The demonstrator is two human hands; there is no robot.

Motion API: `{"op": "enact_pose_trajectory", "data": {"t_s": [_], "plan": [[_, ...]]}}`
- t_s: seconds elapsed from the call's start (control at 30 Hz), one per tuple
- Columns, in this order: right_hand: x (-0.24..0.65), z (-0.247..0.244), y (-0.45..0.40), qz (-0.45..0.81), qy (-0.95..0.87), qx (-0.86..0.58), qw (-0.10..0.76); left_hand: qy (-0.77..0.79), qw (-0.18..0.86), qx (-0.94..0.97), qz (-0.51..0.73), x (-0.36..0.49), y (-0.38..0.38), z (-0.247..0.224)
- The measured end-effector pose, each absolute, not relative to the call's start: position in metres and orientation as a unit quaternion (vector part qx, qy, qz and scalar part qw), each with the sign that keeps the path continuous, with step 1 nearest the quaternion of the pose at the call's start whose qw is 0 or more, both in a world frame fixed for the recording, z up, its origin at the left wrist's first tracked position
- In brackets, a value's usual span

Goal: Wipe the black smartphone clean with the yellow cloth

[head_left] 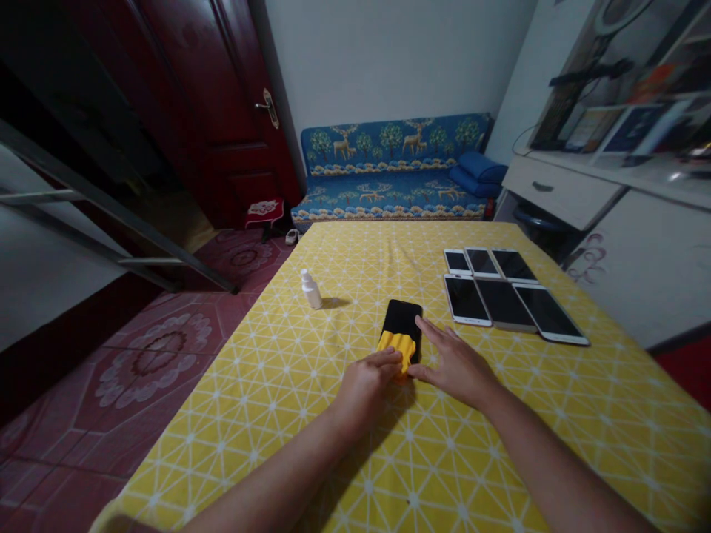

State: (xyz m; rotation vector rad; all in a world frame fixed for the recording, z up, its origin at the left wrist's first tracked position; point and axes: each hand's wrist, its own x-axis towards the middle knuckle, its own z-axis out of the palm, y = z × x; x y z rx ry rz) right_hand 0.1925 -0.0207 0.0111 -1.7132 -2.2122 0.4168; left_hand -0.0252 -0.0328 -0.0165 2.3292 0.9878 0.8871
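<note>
A black smartphone (pixel 401 314) lies flat on the yellow tablecloth, its screen side up. A bright yellow cloth (pixel 398 345) covers its lower part. My left hand (pixel 371 381) presses down on this cloth with its fingers together; what its fingertips pinch is partly hidden. Along the phone's right side is my right hand (pixel 452 363), thumb and fingers spread apart, fingertips at the phone's edge. To the left of the phone, a small white bottle (pixel 312 290) stands upright with its cap on.
Several phones, among them a white-edged phone (pixel 467 300), lie in two rows on the table's right. The patterned tablecloth (pixel 266 414) covers the table. Beyond are a blue sofa (pixel 383 185) and a dark red door (pixel 211 96); a white cabinet (pixel 655 259) stands right.
</note>
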Motion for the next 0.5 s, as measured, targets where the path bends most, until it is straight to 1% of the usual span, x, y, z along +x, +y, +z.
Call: {"op": "enact_pose_trajectory", "data": {"t_s": [0.1,0.27,0.4,0.5], "plan": [[0.191,0.017,-0.023,0.106,-0.780,-0.595,0.162,0.363,0.220,0.841,0.335,-0.032,-0.027,-0.018],[0.188,0.014,-0.025,0.006,-0.797,-0.579,0.170,0.379,0.191,0.834,0.353,-0.043,-0.014,-0.024],[0.179,0.014,-0.031,-0.056,-0.794,-0.591,0.132,0.380,0.183,0.831,0.362,-0.050,0.002,-0.028],[0.169,0.020,-0.040,-0.070,-0.789,-0.602,0.103,0.393,0.182,0.830,0.350,-0.052,0.017,-0.026]]}}
